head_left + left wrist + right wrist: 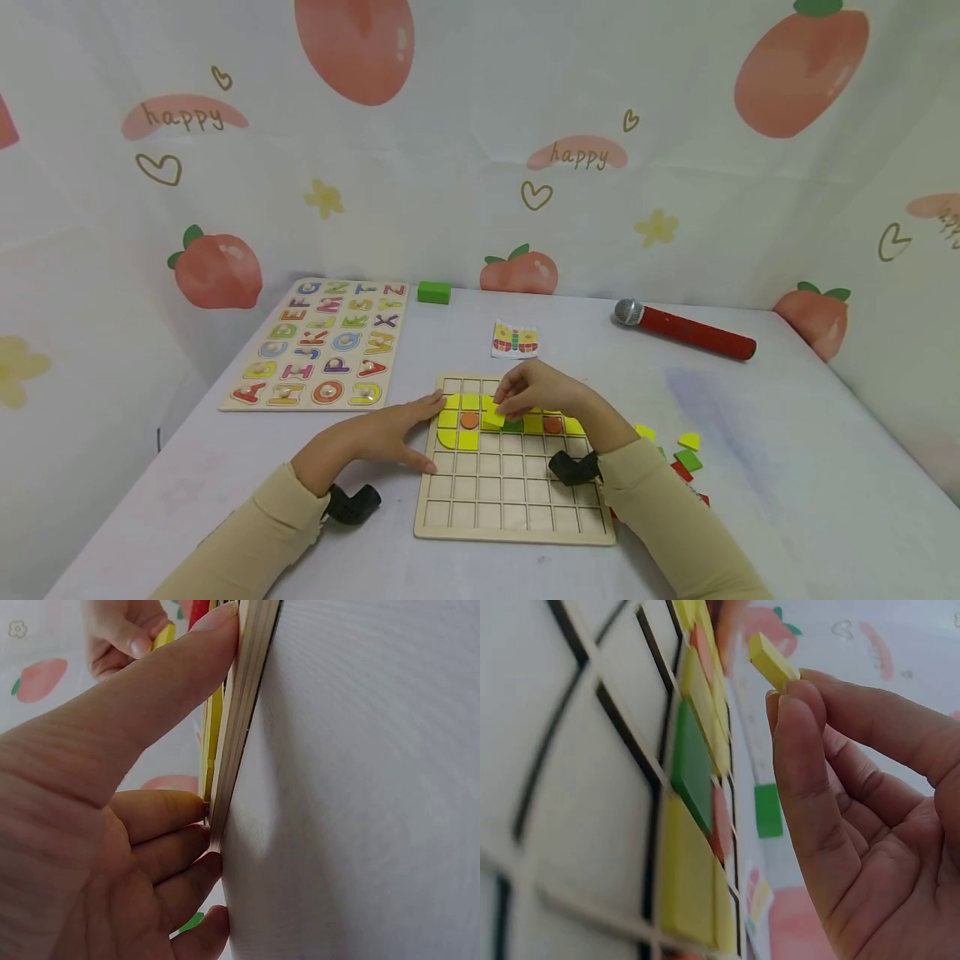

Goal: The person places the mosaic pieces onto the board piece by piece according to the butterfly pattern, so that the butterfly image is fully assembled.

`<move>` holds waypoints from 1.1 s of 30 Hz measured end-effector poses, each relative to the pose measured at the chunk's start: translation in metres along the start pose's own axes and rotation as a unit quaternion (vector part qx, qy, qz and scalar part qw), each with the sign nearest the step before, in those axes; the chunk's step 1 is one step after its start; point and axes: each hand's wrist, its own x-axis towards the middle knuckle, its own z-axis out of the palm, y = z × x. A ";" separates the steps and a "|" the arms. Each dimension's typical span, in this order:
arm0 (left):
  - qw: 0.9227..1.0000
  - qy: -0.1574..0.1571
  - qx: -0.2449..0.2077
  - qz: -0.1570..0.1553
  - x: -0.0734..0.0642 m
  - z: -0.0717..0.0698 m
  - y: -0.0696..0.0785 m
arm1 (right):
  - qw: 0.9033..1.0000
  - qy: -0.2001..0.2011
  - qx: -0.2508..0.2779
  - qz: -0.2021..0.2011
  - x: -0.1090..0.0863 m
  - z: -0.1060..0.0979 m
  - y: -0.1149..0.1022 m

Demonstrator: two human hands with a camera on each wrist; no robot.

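A wooden grid board lies flat on the table, its upper rows partly filled with yellow tiles, two orange round pieces and a green tile. My right hand pinches a yellow tile between thumb and index finger, above the filled rows. Along the board's left edge rests my left hand, thumb and fingers spread, fingertips against the wooden rim. Just beyond the board lies a small picture card with a butterfly-like pattern of coloured shapes.
An alphabet puzzle board lies at the back left, beside a green block. At the back right is a red microphone. Loose yellow, green and red tiles lie right of the grid board, partly behind the right forearm.
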 end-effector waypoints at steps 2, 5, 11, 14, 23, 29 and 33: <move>1.000 -0.002 -0.001 0.003 0.000 0.000 0.000 | 1.000 -0.010 0.005 -0.001 0.003 0.005 -0.001; 1.000 -0.003 0.001 0.005 0.000 0.000 -0.001 | 1.000 -0.025 0.002 0.000 0.004 0.012 -0.002; 1.000 -0.001 0.000 0.001 -0.001 -0.001 0.001 | 0.998 -0.036 -0.054 -0.001 0.004 0.017 -0.001; 1.000 0.000 -0.006 0.011 -0.001 -0.002 0.002 | 0.995 -0.035 -0.093 -0.017 0.004 0.017 0.002; 1.000 0.000 -0.007 0.023 -0.001 -0.001 0.000 | 0.989 -0.034 -0.139 -0.043 0.005 0.021 0.003; 1.000 -0.001 -0.001 0.016 0.001 0.000 -0.002 | 0.989 -0.022 -0.146 -0.023 0.002 0.019 0.001; 1.000 0.000 -0.004 0.010 0.001 0.001 -0.002 | 0.991 -0.013 -0.136 -0.017 -0.005 0.012 0.001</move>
